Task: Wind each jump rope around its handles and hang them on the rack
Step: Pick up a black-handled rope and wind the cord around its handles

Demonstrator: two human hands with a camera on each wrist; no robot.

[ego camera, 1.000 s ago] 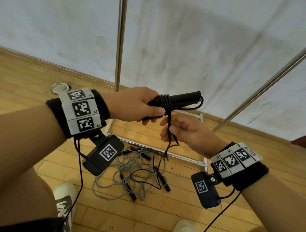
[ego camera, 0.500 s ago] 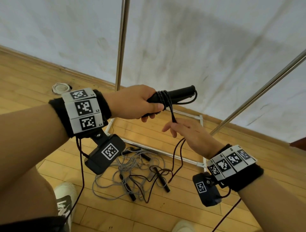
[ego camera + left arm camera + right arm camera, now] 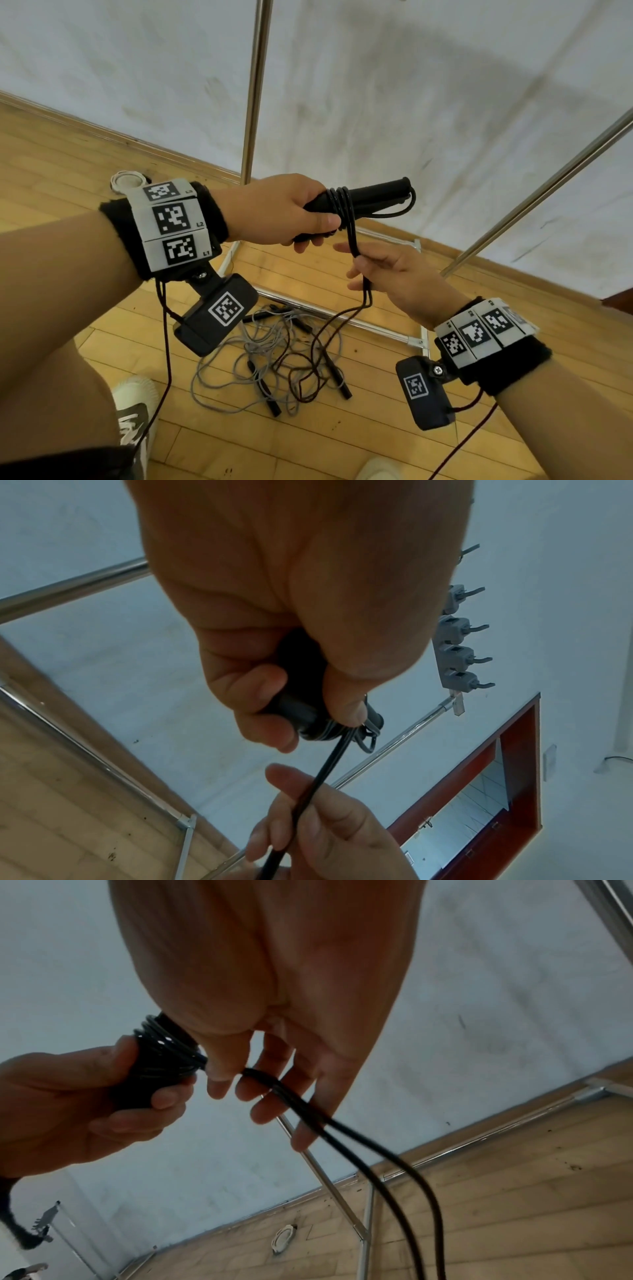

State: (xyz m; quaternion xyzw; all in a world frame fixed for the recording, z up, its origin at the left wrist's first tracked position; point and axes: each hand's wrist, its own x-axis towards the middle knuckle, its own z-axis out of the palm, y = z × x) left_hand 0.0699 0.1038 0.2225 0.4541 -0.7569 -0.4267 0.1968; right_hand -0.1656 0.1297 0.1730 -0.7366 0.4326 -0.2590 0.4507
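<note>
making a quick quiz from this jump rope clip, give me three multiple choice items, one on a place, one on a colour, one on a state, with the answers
1. Where do the ropes not yet wound lie?
A. on the floor by the rack's base
B. over the rack's bar
C. on a chair

2. What colour are the handles in the left hand?
A. red
B. black
C. white

3. How does the cord stand?
A. fully wound
B. a few turns wound, the rest trailing down
C. no turn wound

Answers:
1 A: the tangled ropes lie on the wooden floor beside the rack.
2 B: the left hand grips black handles.
3 B: coils sit round the handles and the cord runs down through the right hand, which pinches it, toward the floor.
</note>
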